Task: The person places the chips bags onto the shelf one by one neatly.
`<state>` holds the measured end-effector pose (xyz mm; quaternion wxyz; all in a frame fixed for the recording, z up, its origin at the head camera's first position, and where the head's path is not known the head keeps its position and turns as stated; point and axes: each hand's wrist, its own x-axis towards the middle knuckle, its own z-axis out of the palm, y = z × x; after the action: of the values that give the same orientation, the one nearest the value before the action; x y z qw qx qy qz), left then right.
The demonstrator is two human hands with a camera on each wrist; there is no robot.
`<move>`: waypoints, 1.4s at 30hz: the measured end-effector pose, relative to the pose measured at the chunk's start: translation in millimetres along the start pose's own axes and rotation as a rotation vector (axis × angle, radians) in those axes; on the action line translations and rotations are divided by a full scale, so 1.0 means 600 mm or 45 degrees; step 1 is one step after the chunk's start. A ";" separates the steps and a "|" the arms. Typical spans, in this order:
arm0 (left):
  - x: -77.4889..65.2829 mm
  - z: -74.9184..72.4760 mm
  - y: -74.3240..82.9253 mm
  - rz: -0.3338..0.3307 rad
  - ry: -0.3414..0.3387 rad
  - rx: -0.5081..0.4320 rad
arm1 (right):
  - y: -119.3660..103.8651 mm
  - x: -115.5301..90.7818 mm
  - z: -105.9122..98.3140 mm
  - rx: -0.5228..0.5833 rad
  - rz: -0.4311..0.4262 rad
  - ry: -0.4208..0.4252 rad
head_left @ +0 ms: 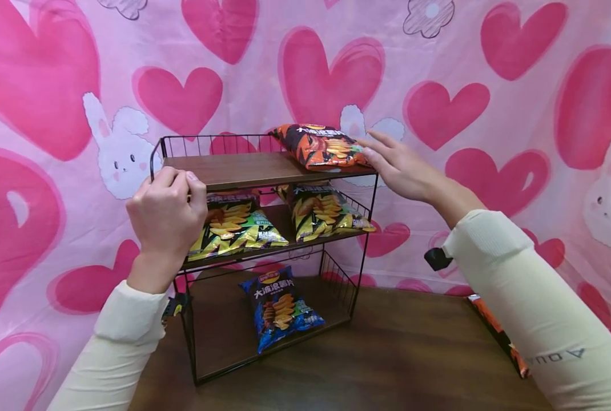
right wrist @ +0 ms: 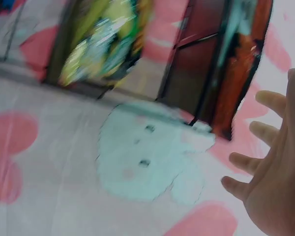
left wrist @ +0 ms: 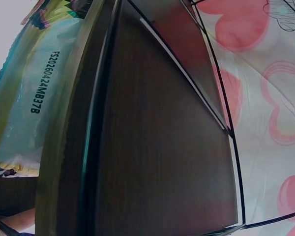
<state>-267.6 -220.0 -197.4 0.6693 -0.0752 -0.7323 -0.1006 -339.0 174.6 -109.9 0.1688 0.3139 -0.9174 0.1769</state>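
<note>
A three-tier storage rack (head_left: 254, 170) with dark wood boards and a black wire frame stands in front of me. My left hand (head_left: 169, 208) grips it at the front left corner of the top board, fingers curled. My right hand (head_left: 403, 168) is beside the top tier's right end, fingers stretched out, fingertips right at an orange chip bag (head_left: 331, 148) that lies there. In the right wrist view its fingers (right wrist: 265, 132) are spread and straight. Two yellow-and-black chip bags, one on the left (head_left: 238, 225) and one on the right (head_left: 328, 212), lie on the middle tier.
A blue chip bag (head_left: 285, 308) leans on the bottom tier. On the brown table (head_left: 388, 354), another orange bag (head_left: 495, 331) lies at the right, partly behind my right sleeve. A pink cloth (head_left: 264, 85) with hearts and rabbits hangs behind the rack.
</note>
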 end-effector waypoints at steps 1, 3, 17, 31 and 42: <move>0.000 0.001 -0.001 0.001 0.001 -0.001 | 0.007 -0.011 0.002 -0.029 -0.001 0.015; -0.001 0.003 -0.004 0.003 0.001 -0.003 | 0.021 -0.030 0.010 -0.076 0.003 0.041; 0.009 0.010 -0.018 -0.017 0.035 -0.039 | 0.094 -0.131 0.053 -0.136 0.215 0.059; 0.007 0.021 -0.018 -0.054 0.037 -0.061 | 0.212 -0.233 0.102 -0.168 0.365 -0.004; 0.007 0.022 -0.019 -0.059 0.034 -0.065 | 0.342 -0.359 0.157 -0.200 0.516 -0.041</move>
<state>-283.7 -227.6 -195.2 0.6742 -0.0739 -0.7221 -0.1359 -327.6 397.2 -328.3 0.1390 0.1117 -0.9753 0.1300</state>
